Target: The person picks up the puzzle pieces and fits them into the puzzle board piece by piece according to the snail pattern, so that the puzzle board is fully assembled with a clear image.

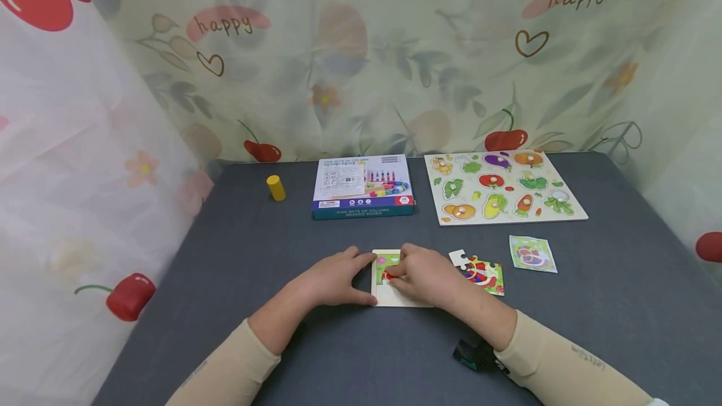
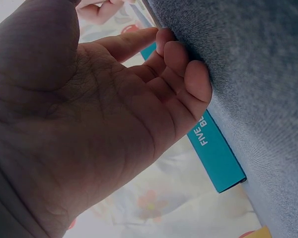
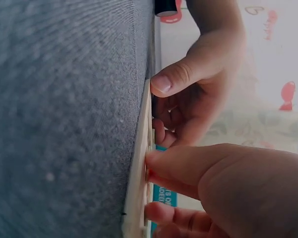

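The work in hand seems to be the filling of a small jigsaw tray (image 1: 389, 297), which lies on the dark tablecloth (image 1: 338, 356) directly before the person, between both hands. A green printed puzzle section (image 1: 386, 261) already occupies its far left area, while the near part is bare.

The left hand (image 1: 337, 277) has thumb and index finger spread apart, resting at the two left corners of the tray; probably it steadies the tray. The right hand (image 1: 429, 274) is over the tray, its fingers bent and their tips at the printed section. Whether they pinch a piece or only press it, one cannot tell, because the hand covers the place. The two hands are near each other, but not joined.

In judgement, the next move calls for seating this piece flat against its neighbours, with small corrections of angle. After it, the loose printed pieces (image 1: 489, 275) just right of the tray would be needed. One white piece (image 1: 458, 259) beside them shows a plain face, so it would probably require turning over first.
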A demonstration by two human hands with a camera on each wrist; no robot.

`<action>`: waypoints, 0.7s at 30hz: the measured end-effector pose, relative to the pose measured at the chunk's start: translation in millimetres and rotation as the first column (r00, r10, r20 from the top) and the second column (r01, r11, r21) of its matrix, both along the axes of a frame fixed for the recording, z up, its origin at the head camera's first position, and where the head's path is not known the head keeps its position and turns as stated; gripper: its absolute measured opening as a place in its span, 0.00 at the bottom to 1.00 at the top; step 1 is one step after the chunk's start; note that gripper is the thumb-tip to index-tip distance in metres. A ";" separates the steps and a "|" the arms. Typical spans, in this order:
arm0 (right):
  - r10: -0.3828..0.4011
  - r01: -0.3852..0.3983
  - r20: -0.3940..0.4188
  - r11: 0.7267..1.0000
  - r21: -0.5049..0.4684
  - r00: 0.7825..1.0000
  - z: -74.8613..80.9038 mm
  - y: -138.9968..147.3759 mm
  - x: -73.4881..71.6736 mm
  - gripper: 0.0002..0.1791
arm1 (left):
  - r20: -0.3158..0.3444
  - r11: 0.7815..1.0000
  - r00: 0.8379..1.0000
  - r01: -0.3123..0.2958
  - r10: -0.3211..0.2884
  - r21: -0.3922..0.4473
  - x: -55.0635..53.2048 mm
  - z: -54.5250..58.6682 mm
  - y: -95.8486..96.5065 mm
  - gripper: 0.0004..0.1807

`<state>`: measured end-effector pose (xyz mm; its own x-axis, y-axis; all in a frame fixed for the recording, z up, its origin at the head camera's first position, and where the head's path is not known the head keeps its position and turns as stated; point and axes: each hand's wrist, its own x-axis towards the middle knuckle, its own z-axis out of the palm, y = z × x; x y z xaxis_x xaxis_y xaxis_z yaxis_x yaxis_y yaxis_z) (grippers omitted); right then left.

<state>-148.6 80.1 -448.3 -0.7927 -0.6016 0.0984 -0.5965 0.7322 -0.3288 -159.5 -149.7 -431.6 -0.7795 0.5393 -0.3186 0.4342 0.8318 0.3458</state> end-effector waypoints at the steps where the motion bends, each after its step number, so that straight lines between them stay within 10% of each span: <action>1: 0.010 -0.009 -0.011 1.000 0.019 1.000 0.5 0.0 0.6 0.15 | 0.002 1.000 1.000 0.000 0.000 0.001 0.1 0.0 0.0 0.51; 21: -0.046 0.049 0.114 0.999 -0.022 0.992 3.3 0.0 -1.1 0.20 | 0.001 1.000 1.000 0.007 -0.007 -0.002 -1.1 -0.9 -1.2 0.51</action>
